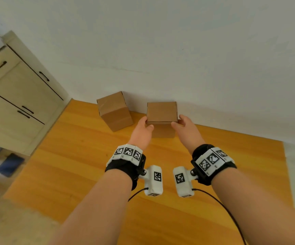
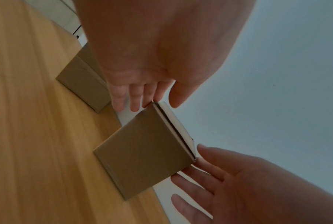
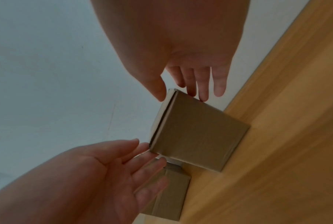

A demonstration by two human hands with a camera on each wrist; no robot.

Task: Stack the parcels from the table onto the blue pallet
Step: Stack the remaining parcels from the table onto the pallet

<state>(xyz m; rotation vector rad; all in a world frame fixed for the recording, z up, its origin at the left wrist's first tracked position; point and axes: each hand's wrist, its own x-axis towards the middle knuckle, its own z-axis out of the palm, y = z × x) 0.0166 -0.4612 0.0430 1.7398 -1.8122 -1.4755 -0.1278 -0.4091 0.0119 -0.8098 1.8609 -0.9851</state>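
The right-hand cardboard parcel (image 1: 161, 119) stands upright on the desk (image 1: 83, 167) against the wall, dead ahead and between both hands. The left hand (image 1: 142, 129) and right hand (image 1: 184, 126) flank its upper corners, fingers straight, fingertips touching, no firm grip yet. A second parcel (image 1: 114, 111) stands just left. The pallet is not visible.

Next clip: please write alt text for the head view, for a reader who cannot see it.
Two bare hands, left hand and right hand, reach with straight fingers to either side of a cardboard parcel standing on a wooden table against a white wall. A second, taller cardboard parcel stands to its left, untouched; both wrists wear marker-covered camera bands.
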